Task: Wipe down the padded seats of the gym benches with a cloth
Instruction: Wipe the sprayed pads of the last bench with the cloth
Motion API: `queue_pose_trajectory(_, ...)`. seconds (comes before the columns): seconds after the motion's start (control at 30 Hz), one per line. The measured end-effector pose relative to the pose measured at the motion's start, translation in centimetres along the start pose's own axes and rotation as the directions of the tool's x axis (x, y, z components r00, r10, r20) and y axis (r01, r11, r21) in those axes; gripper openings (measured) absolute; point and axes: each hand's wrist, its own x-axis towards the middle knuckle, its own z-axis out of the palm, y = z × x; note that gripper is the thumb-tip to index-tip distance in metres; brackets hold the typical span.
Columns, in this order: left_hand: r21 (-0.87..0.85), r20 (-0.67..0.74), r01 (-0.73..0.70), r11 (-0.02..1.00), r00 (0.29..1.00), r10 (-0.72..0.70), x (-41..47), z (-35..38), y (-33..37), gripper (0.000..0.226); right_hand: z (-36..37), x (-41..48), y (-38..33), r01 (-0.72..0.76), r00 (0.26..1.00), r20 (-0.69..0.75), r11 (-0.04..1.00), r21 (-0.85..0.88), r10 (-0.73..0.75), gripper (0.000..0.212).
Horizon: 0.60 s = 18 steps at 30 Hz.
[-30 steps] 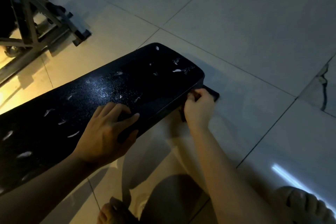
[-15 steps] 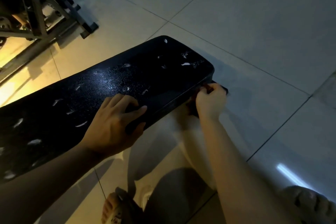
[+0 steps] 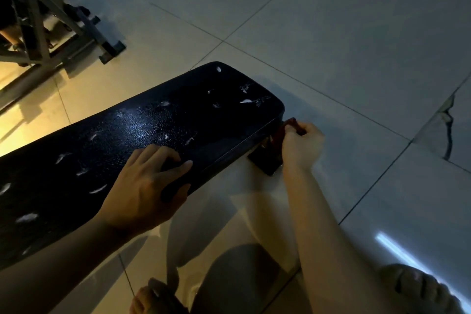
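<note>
Two hands at work: the left hand (image 3: 142, 186) clamps the near edge of the black padded seat (image 3: 165, 120), fingers bent over the top, thumb hooked on the side, a firm grip. The right hand (image 3: 302, 145) is tucked at the seat's end corner, fingers curled tight round a dark reddish thing (image 3: 290, 122) just under the pad; cloth or fitting, I cannot tell. The seat slants across the tiled floor (image 3: 331, 33), white flecks (image 3: 246, 101) dotting it. A metal frame (image 3: 38, 33) stands well apart, upper left.

Left hand (image 3: 142, 191) grips near edge of black padded seat (image 3: 178, 120); right hand (image 3: 302, 145) pinches dark red cloth (image 3: 283, 132) beside seat end.
</note>
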Motion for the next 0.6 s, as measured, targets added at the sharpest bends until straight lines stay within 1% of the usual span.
queue_pose_trajectory(0.13,-0.006,-0.002,0.0,1.0,1.0,0.0,0.1,0.0,0.1,0.049,1.3,-0.9,-0.2,-0.043,0.998,0.05,0.993,0.113,0.038,0.025)
queue_pose_trajectory(0.23,-0.021,-0.012,-0.001,1.0,1.0,0.001,0.1,0.0,0.0,0.049,0.7,-2.3,0.3,-0.055,0.994,0.104,0.977,0.205,0.034,0.032)
queue_pose_trajectory(0.3,-0.019,-0.021,0.0,1.0,1.0,0.0,0.1,-0.1,0.2,0.05,0.2,-3.2,0.5,-0.078,0.988,0.149,0.964,0.253,0.04,0.031)
queue_pose_trajectory(0.37,-0.017,-0.024,-0.003,1.0,1.0,0.002,0.1,-0.1,0.3,0.05,-0.1,-4.0,0.6,-0.088,0.981,0.193,0.959,0.269,0.036,0.028)
queue_pose_trajectory(0.5,-0.025,-0.027,0.004,1.0,1.0,-0.004,0.1,-0.1,0.4,0.049,-0.6,-5.6,1.0,-0.121,0.948,0.316,0.952,0.28,0.027,0.039)
queue_pose_trajectory(0.6,-0.028,-0.035,0.001,1.0,0.999,-0.002,0.1,-0.2,0.4,0.048,-0.9,-6.9,1.1,-0.153,0.906,0.423,0.953,0.26,0.03,0.034)
